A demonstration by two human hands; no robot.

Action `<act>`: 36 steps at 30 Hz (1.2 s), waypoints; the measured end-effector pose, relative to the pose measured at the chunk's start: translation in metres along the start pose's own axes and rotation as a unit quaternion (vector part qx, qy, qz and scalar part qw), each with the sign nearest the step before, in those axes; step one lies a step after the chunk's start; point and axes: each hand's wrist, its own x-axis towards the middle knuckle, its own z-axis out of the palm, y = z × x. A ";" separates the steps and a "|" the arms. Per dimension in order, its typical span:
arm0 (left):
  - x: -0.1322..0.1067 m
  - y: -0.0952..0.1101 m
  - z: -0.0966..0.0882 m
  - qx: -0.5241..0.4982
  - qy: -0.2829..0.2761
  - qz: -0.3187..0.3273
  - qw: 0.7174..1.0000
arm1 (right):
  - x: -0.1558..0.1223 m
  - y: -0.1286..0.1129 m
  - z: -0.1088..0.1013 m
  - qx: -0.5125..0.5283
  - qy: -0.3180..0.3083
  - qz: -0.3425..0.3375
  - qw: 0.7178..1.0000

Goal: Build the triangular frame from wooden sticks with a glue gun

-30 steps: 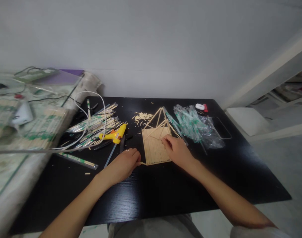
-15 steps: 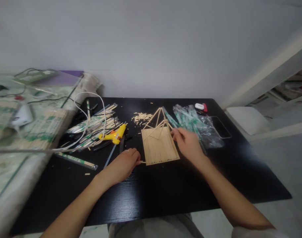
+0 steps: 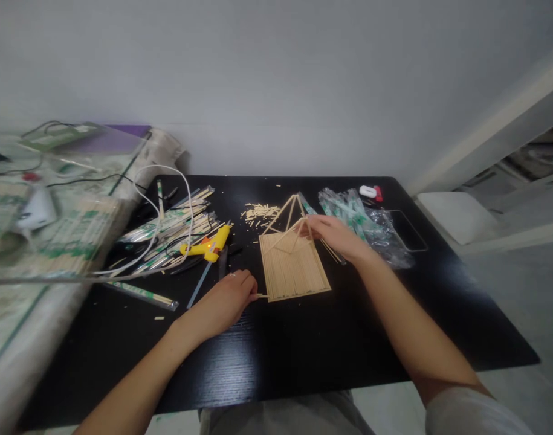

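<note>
A flat panel of glued wooden sticks (image 3: 294, 270) lies on the black table (image 3: 303, 350), with a thin stick frame (image 3: 289, 217) rising from its far edge. My left hand (image 3: 228, 299) rests at the panel's near left corner, fingers curled and pinching a short stick that juts from that corner. My right hand (image 3: 333, 234) reaches to the panel's far right corner, where its fingers close on the frame's sticks.
A yellow glue gun (image 3: 208, 244) lies left of the panel among wrapped chopsticks (image 3: 176, 226) and a white cable (image 3: 185, 199). Cut stick bits (image 3: 258, 212) lie behind. Empty plastic wrappers (image 3: 362, 220) pile at the right. A cluttered glass surface (image 3: 54, 205) stands on the left.
My right hand left the panel's middle, swung out to the right, then moved up to the frame at the far right corner. My left hand stayed at the near left corner.
</note>
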 end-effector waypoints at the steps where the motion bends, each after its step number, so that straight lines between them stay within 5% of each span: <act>1: 0.000 0.000 0.000 0.003 -0.001 -0.001 1.000 | -0.001 -0.003 0.001 0.018 -0.015 -0.016 1.000; 7: 0.001 0.004 -0.003 0.002 -0.012 -0.011 1.000 | -0.004 -0.024 0.004 0.025 -0.090 -0.054 0.994; 12: 0.001 0.004 -0.005 0.000 -0.020 -0.017 1.000 | -0.001 -0.027 0.006 -0.074 -0.060 -0.090 0.991; 25: 0.001 0.002 -0.001 -0.002 0.001 -0.007 1.000 | -0.007 -0.029 0.010 -0.088 -0.051 -0.088 0.991; 30: 0.000 0.002 -0.002 -0.009 0.000 -0.009 1.000 | -0.007 -0.031 0.011 0.008 -0.119 -0.065 0.991; 36: 0.001 0.004 -0.003 -0.011 -0.008 -0.015 1.000 | -0.007 -0.032 0.012 0.003 -0.120 -0.084 0.989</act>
